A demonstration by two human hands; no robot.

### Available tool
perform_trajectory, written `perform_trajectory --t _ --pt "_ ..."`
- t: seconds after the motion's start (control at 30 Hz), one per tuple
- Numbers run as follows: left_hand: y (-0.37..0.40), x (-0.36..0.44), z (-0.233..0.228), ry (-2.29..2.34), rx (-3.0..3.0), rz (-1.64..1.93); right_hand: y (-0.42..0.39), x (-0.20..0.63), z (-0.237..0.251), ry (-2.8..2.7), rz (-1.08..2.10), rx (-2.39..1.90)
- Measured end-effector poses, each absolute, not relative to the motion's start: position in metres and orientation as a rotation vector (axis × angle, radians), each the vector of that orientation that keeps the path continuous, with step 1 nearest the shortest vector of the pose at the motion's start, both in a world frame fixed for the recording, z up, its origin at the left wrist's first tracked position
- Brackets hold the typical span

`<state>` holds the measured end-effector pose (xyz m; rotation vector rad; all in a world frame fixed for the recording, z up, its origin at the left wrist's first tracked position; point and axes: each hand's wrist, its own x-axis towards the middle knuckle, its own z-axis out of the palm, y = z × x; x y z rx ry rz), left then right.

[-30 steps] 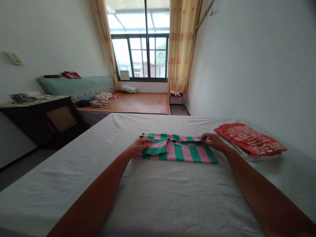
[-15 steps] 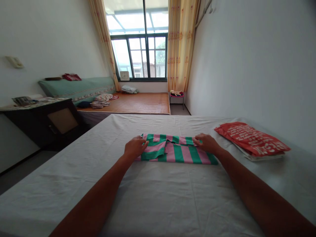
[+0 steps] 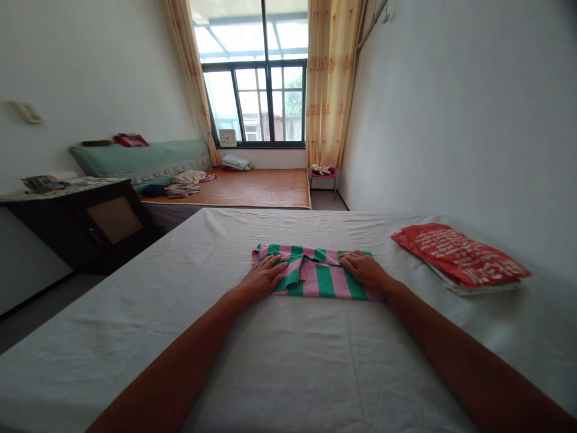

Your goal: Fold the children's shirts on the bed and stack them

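Note:
A green-and-pink striped shirt [image 3: 327, 279] lies folded into a flat, wide bundle on the white sheet [image 3: 288, 361]. What seems to be its collar shows as an overlapping flap near the middle. My left hand [image 3: 265, 278] rests flat on the shirt's left part, fingers spread and pointing inward. On the right part lies my right hand [image 3: 363, 269], its fingers stretched out over the stripes. Neither hand grips the cloth. Parts of both ends of the shirt are hidden under the hands.
At the right on the same surface sits a red folded garment [image 3: 460, 252] with white lettering, on top of whitish cloth. Beyond is a low bed with a brown mat [image 3: 256, 186] and some clothes. A dark cabinet [image 3: 99, 219] stands at left, a small stool [image 3: 323, 174] near the curtain.
Both hands have moved inward from the shirt's far edge corners. Their fingers have let go of the edge and now lie flat on the cloth.

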<state>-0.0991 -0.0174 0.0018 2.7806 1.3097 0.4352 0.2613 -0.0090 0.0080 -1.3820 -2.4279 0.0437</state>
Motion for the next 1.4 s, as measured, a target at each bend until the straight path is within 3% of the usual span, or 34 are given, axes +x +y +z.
perform_trajectory --t 0.43,0.57,0.73,0.9,1.03,1.23,1.4 --pt "-0.023 -0.097 0.004 1.364 2.704 0.358 -0.012 0.259 -0.004 -2.467 0.198 -1.339" --pt "-0.024 -0.096 0.004 1.382 2.685 0.326 -0.014 0.258 0.004 -2.338 0.127 -1.459" --pt "-0.024 -0.096 0.007 1.378 2.678 0.310 -0.018 0.240 0.003 -2.428 0.035 -1.305" --pt "-0.022 -0.097 0.018 1.370 2.651 0.440 -0.021 0.240 0.013 -2.321 0.187 -1.413" --pt "-0.021 -0.096 0.018 1.384 2.692 0.529 -0.028 0.231 0.016 -2.337 0.109 -1.298" --pt "-0.019 -0.101 0.008 1.592 2.655 0.298 -0.030 0.217 0.008 -2.557 0.261 -1.125" --pt "-0.013 -0.110 0.010 1.647 2.596 0.213 -0.014 0.263 0.011 -2.313 0.153 -1.457"
